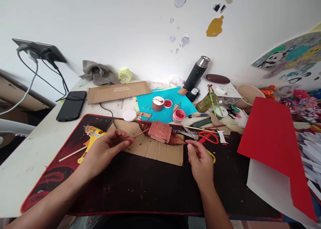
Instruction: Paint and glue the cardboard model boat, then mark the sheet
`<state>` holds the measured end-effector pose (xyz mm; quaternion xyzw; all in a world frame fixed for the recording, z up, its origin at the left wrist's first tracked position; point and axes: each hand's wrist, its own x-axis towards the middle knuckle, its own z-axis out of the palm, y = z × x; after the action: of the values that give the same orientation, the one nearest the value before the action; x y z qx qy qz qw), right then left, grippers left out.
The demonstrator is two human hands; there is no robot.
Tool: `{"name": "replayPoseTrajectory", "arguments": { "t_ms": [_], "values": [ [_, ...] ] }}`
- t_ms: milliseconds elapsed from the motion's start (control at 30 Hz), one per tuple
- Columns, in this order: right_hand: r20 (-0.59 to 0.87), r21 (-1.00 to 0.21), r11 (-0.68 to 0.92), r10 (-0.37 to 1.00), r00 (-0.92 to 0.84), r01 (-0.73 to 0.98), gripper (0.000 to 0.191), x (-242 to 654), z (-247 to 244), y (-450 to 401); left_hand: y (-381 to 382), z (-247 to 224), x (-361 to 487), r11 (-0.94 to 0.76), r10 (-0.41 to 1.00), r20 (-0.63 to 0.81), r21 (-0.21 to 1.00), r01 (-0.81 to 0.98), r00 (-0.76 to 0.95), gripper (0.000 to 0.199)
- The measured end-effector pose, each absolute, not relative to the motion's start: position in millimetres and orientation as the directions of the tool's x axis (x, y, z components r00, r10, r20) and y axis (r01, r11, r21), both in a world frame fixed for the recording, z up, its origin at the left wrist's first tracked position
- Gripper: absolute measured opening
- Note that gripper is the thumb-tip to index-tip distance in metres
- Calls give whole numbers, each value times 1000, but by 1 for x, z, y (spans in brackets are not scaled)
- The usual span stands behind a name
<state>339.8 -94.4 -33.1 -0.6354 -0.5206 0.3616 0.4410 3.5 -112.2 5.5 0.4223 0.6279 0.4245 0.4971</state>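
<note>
A small reddish-brown model boat (160,132) with a curved canopy lies over a piece of brown cardboard (155,150). My right hand (201,160) pinches the boat's pointed right end between thumb and fingers. To the left, my left hand (110,148) is closed on a thin reddish-brown stick (142,133), which points toward the boat's left end. Whether the stick's far tip touches the boat, I cannot tell. Scissors (208,137) with orange handles lie just beyond my right hand. A yellow glue gun (92,140) is partly hidden behind my left forearm.
Behind the boat, paint pots (179,115) and a brown round tub (158,103) stand around a blue sheet (147,98). A black flask (197,73) leans near the wall. Red card (271,135) rises at right; a phone (71,106) lies at left.
</note>
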Motion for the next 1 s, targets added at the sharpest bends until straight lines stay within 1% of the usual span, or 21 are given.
{"name": "replayPoseTrajectory", "arguments": {
  "t_ms": [267,533,733,1000],
  "values": [
    [-11,-928,-86,979,202,364,51,339,-33,-94,-102,9,5,270,959,-257,956,113,-117,51],
    [-35,-920,-110,979,201,376,50,340,-33,-94,-100,6,6,299,952,-286,945,133,-108,54],
    [-28,-923,-103,979,202,370,49,339,-33,-93,-98,0,4,312,944,-302,948,67,-130,52],
    [-27,-922,-102,979,202,374,48,339,-35,-93,-97,3,6,312,946,-297,944,111,-130,52]
  ]
}}
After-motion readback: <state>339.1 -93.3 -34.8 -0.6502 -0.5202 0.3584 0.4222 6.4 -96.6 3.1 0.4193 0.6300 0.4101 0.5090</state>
